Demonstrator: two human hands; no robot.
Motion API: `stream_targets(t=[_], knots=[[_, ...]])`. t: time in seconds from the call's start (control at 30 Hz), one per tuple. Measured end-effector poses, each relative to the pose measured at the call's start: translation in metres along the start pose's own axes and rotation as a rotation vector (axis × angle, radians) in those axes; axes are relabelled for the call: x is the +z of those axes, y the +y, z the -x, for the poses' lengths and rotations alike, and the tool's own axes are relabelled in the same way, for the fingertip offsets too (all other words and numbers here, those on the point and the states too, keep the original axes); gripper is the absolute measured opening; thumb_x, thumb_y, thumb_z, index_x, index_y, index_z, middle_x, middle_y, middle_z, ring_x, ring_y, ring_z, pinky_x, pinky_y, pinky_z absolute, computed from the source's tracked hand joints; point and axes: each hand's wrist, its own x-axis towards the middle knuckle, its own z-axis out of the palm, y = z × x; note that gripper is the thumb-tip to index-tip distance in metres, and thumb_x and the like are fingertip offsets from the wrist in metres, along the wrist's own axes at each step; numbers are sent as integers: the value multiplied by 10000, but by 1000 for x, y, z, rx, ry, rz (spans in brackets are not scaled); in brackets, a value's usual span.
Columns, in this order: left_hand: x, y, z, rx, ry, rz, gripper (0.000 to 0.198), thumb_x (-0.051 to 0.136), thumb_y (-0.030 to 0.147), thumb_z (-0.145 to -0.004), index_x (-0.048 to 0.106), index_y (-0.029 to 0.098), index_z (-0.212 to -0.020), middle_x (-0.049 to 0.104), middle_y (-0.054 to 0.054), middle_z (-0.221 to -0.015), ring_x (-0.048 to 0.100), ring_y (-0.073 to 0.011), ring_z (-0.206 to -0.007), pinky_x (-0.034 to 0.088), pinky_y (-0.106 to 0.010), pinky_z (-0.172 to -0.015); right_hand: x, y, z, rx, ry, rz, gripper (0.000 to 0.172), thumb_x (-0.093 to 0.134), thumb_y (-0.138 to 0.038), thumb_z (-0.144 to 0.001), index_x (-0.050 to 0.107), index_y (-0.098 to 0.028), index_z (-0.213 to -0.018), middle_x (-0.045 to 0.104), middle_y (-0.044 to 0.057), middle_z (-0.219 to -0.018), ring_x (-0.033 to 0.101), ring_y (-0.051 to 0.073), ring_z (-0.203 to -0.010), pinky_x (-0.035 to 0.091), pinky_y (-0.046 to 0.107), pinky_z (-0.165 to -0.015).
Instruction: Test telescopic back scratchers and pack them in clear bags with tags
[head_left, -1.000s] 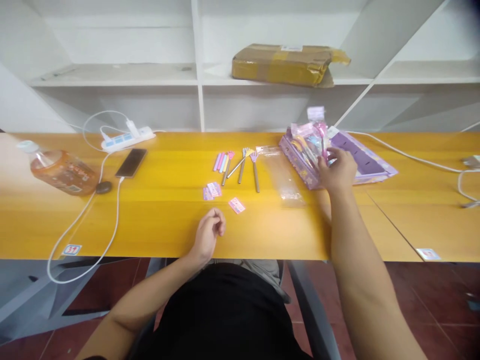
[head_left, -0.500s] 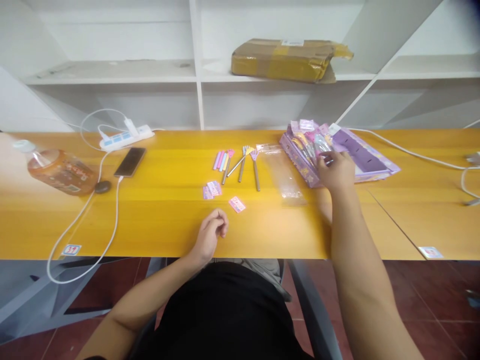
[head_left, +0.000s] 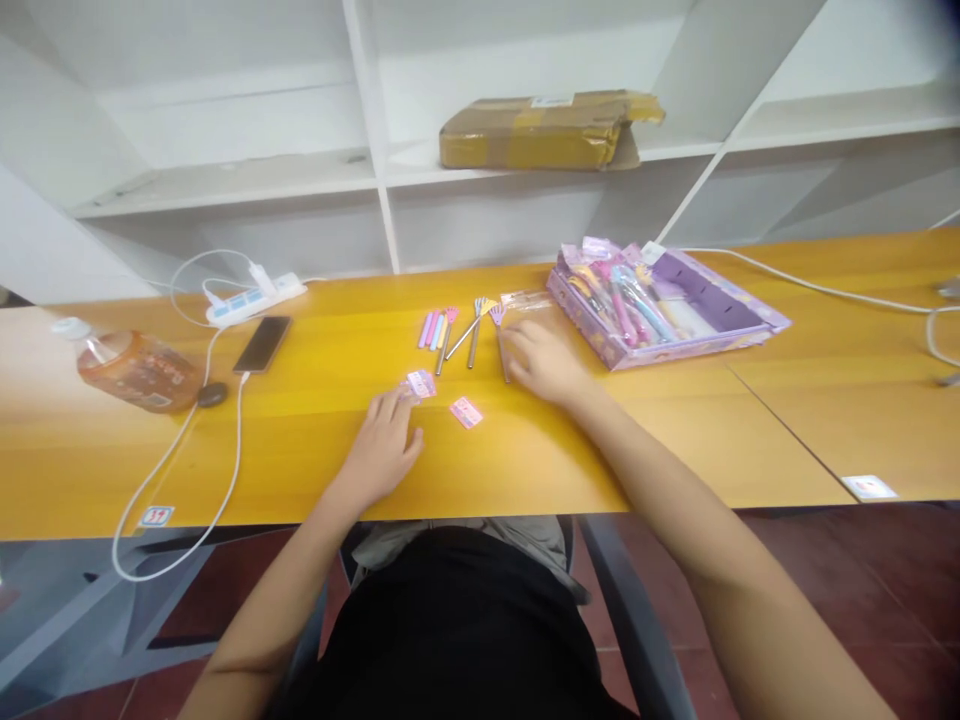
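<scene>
My left hand (head_left: 380, 443) rests low over the table with fingers stretched out, the tips touching or just beside a small stack of purple printed cards (head_left: 421, 384). To its right lies a single pink card (head_left: 466, 412). My right hand (head_left: 544, 362) has its fingers spread, the tips at the metal rod of a back scratcher with a purple hand-shaped head (head_left: 498, 315); whether they touch it I cannot tell. Several more small back scratchers (head_left: 473, 346) lie to the left, beside a row of pastel tubes (head_left: 433, 330). A clear plastic bag (head_left: 525, 300) is partly hidden behind my right hand.
A purple display box (head_left: 675, 352) with wrapped back scratchers stands at the right. At the left are a drink bottle (head_left: 142, 370), a phone (head_left: 262, 344) on a white cable, and a power strip (head_left: 259, 301). A taped carton (head_left: 532, 135) sits on the shelf behind.
My right hand has left the display box and moved left to the purple back scratcher. The left hand has uncurled and shifted left towards the cards. The view has tilted slightly.
</scene>
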Motion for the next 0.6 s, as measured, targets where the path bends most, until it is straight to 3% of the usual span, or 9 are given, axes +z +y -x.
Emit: stream_targets(t=[0.13,0.23,0.33,0.43,0.6], knots=[[11,-21,2,-6,-47,-80,616,568,326,-1060,458,167,-1646,420,-193,-1758,338,-416,-1638,265,-625,-1347,15,-12,-6,43,-75,78,537,464,-248,-1069,539,-109,-1582,569,229,-1589,524,380,-1400,405,508,-1185],[19,-25,7,-17,-65,-64,602,586,370,-1060,493,229,-1638,451,-152,-1754,315,-435,-1655,266,-641,-1336,16,-7,-4,79,-76,115,462,445,-293,-1101,625,-104,-1482,609,230,-1506,544,372,-1328,407,488,-1158],[24,-23,9,-6,-44,-96,532,613,362,-1040,582,234,-1555,551,-170,-1659,381,-451,-1607,296,-648,-1316,15,-3,-2,112,-120,143,412,420,-355,-1129,730,-116,-1256,684,211,-1298,590,344,-1201,435,442,-1089],[24,-18,8,14,-48,-202,485,602,336,-1033,612,190,-1496,621,-225,-1507,493,-456,-1492,387,-650,-1257,15,-2,-2,206,-135,171,374,465,-403,-1118,726,-135,-1135,711,201,-1200,631,333,-1128,465,412,-1013],[8,-10,6,28,-97,-355,478,531,309,-1063,549,157,-1517,597,-226,-1476,557,-399,-1394,492,-563,-1183,18,-1,-4,520,-164,166,354,590,-388,-1051,623,-146,-1308,775,193,-1156,722,335,-1001,503,385,-858]])
